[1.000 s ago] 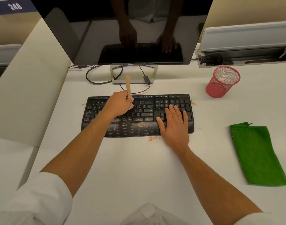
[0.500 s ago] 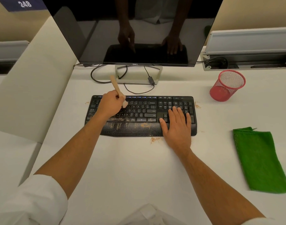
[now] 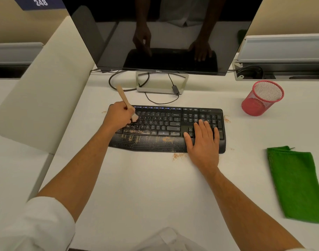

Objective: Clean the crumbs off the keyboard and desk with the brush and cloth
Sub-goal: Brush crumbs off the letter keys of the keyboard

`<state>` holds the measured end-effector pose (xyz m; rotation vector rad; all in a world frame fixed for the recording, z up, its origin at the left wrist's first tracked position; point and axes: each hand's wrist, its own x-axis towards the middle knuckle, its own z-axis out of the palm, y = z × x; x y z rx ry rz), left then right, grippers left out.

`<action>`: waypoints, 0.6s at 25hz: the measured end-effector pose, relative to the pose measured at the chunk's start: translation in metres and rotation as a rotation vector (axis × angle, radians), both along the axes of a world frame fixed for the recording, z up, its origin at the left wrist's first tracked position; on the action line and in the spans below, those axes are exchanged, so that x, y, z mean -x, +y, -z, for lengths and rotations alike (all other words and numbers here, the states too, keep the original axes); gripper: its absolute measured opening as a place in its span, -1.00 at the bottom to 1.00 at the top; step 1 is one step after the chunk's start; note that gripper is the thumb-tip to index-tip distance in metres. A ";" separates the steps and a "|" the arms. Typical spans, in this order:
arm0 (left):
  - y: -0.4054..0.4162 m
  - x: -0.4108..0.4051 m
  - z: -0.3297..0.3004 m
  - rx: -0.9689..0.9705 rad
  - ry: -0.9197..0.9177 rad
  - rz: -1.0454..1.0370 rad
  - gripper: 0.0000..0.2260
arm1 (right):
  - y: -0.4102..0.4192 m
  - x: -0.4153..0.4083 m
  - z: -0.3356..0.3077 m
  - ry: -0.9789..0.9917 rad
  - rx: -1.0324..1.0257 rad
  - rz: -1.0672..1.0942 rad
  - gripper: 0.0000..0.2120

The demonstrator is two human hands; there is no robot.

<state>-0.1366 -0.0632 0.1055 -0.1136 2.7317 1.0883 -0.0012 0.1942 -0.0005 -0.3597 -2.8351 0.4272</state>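
monitor [image 3: 164,33] read "DELL", sign [image 3: 40,2] "248" | left hand [image 3: 118,116] gripped brush [image 3: 127,104], bristles on keyboard [image 3: 173,124] left keys | right hand [image 3: 203,140] lay flat, fingers straight, on keyboard's right end | crumbs [image 3: 178,156] off its near edge | cloth [image 3: 298,183] at worktop [image 3: 146,187] right edge, near side bare

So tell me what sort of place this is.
Most likely a shared office workstation: a Dell monitor over a black keyboard on a white desk, side partitions, and a numbered "248" sign overhead.
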 end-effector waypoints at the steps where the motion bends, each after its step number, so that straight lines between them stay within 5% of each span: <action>1: -0.003 0.000 0.002 -0.016 0.050 -0.041 -0.82 | 0.000 0.000 0.000 -0.002 0.001 0.001 -0.41; 5: -0.012 -0.005 0.012 0.104 0.086 -0.012 -0.78 | 0.000 0.000 0.000 0.002 0.003 -0.001 -0.40; 10: -0.010 0.001 0.000 0.114 -0.189 0.082 -0.86 | -0.001 0.000 -0.001 0.007 0.014 -0.003 -0.40; 15: -0.016 0.003 0.005 0.058 0.078 -0.006 -0.78 | -0.001 -0.001 -0.002 0.006 0.007 0.002 -0.40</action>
